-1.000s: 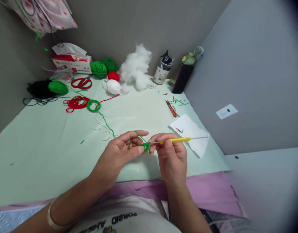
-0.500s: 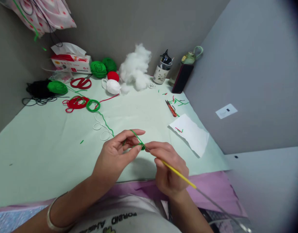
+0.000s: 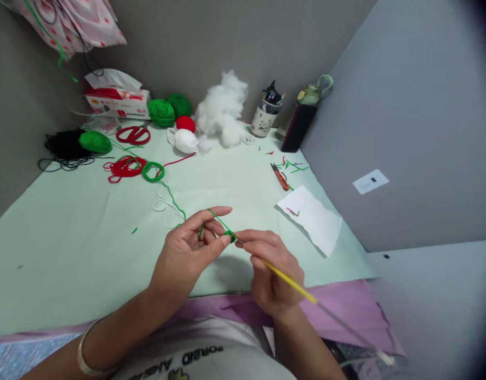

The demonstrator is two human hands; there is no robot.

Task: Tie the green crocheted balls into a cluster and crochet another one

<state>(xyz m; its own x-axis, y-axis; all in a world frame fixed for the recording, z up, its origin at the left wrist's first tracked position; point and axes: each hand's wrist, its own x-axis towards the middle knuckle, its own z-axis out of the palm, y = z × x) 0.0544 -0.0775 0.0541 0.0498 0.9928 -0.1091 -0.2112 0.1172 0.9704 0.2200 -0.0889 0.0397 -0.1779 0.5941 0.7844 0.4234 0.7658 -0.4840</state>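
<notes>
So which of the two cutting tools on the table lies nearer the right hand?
The orange thread snips, just beyond the white paper; the red-handled scissors lie farther back, near the tissue box.

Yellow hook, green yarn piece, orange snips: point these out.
Yellow hook (image 3: 291,282): head view, on its handle.
Green yarn piece (image 3: 232,237): head view, its exposed part.
Orange snips (image 3: 282,181): head view, on the handles.

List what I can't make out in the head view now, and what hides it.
All in the head view:
Small green yarn piece: stitches too small, partly covered by the left hand.
Slim yellow-handled metal hook: tip lost between that piece and the right hand; far end blurred.
Pale green loop-handled bottle: lower part mostly hidden behind the dark rectangular slab.
Red-dotted pink cloth: cut off by the top edge.
</notes>
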